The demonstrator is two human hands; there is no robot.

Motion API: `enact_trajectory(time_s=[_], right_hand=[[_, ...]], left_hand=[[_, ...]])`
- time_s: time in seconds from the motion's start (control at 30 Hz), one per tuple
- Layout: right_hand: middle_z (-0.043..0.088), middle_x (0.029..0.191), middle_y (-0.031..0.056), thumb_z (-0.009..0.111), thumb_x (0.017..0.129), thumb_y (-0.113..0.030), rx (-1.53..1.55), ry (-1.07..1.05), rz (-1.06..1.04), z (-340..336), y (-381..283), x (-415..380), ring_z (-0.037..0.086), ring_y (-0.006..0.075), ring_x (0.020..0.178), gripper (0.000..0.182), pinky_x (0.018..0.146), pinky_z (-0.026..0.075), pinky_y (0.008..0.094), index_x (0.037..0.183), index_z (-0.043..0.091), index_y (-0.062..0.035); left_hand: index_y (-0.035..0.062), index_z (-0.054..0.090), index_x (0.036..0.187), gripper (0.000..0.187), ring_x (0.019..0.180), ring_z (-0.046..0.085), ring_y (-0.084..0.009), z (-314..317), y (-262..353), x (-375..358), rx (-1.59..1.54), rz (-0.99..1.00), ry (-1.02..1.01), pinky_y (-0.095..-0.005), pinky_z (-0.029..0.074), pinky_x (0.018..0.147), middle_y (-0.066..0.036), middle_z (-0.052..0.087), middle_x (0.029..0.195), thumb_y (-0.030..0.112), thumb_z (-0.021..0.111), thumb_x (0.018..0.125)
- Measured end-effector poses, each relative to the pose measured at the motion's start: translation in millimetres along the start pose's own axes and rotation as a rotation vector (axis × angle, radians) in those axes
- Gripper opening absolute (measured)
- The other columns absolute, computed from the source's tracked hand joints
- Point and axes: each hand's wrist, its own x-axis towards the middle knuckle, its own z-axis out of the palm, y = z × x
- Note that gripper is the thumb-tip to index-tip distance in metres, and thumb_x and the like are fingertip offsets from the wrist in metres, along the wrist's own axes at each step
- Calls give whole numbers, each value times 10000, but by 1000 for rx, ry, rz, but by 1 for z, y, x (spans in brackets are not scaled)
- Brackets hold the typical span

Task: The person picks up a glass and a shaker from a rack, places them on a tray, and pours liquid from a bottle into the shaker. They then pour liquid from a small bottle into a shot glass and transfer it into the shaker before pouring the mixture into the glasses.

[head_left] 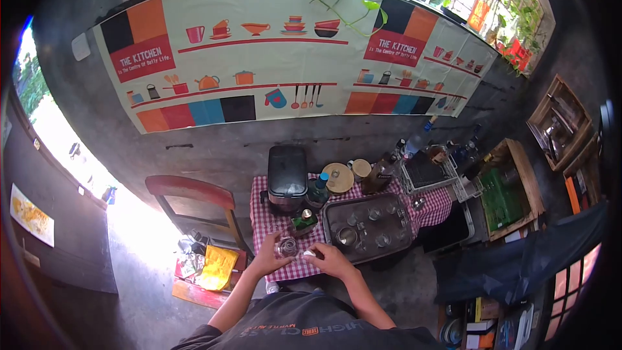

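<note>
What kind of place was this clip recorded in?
Likely a small home kitchen or drinks corner: a wall banner printed "THE KITCHEN", a checked tablecloth crowded with bottles, and a tray of glasses. The left hand holds a small glass.

Dark grey concrete walls and floor all round; a big kitchen-themed banner (278,52) stretches across the back wall (cups, pots, utensils printed on it); bright daylight pours through an opening at the left (71,149); a red wooden chair (191,198) stands near it; wooden crates, maybe shelving, on the right (560,123).
</note>
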Motion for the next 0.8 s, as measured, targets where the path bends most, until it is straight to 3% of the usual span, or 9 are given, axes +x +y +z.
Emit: enact_trajectory(time_s=[0.07, 0.13, 0.2, 0.23, 0.33, 0.47, 0.5, 0.6, 0.8], right_hand=[[602, 756, 65, 685, 883, -286, 20, -21, -41, -7, 9, 0, 526, 132, 665, 293, 617, 442, 315, 972, 625, -13], [577, 735, 64, 604, 939, -297, 4, -53, -100, -11, 18, -2, 516, 131, 657, 287, 612, 433, 313, 938, 612, -11], [567, 732, 64, 560, 965, -295, 23, -75, -172, -14, 30, -5, 516, 127, 660, 288, 620, 430, 305, 929, 606, -13], [574, 743, 50, 503, 995, -309, 70, -142, -105, -15, 33, -9, 534, 120, 685, 316, 642, 438, 293, 918, 598, -17], [581, 759, 19, 471, 1015, -320, 253, -228, -74, -6, 63, -16, 544, 108, 699, 339, 655, 453, 281, 907, 585, -20], [624, 813, 13, 413, 1040, -342, 607, -260, 114, -1, 73, -42, 577, 91, 713, 387, 679, 479, 255, 1020, 631, -23], [630, 874, 15, 390, 1039, -403, 701, -265, 113, 2, 78, -48, 579, 81, 765, 450, 707, 477, 234, 1072, 626, -21], [651, 832, 45, 350, 1044, -417, 784, -302, 86, -6, 106, -52, 612, 106, 748, 508, 691, 490, 244, 1034, 638, 1], [640, 869, 31, 347, 1047, -409, 805, -297, 85, -15, 121, -57, 591, 97, 755, 484, 691, 480, 244, 1020, 638, -23]], left_hand=[[-13, 407, 1345, 824, 1192, 514, -338, -13, 24, -25, 20, -137, -10, -404, 437, 985, -207, 492, 1226, 316, 817, 711], [-9, 437, 1331, 803, 1153, 548, -356, -28, 51, -49, 291, -262, -178, -409, 445, 977, -228, 531, 1228, 402, 782, 733], [-13, 461, 1318, 806, 1153, 560, -372, -34, 70, -65, 312, -449, -374, -419, 450, 972, -252, 559, 1227, 475, 748, 743], [-15, 473, 1311, 812, 1153, 566, -380, -31, 80, -69, 319, -543, -472, -424, 453, 969, -264, 573, 1226, 511, 731, 748], [-6, 470, 1322, 810, 1121, 591, -373, -6, 111, -72, 278, -479, -396, -422, 461, 952, -259, 612, 1170, 516, 725, 757], [8, 484, 1288, 641, 1053, 619, -319, 50, 154, -54, 152, -178, -137, -391, 480, 910, -193, 609, 1153, 334, 743, 801], [18, 490, 1267, 588, 1039, 621, -297, 58, 167, -47, 83, -144, -147, -382, 484, 895, -164, 597, 1156, 268, 750, 802], [28, 501, 1246, 568, 1020, 624, -282, 79, 184, -40, 100, -209, -131, -375, 490, 876, -149, 595, 1135, 241, 761, 788], [45, 557, 1148, 432, 953, 606, -301, 96, 201, -32, 133, -86, -15, -386, 486, 824, -133, 579, 1027, 202, 747, 794]])
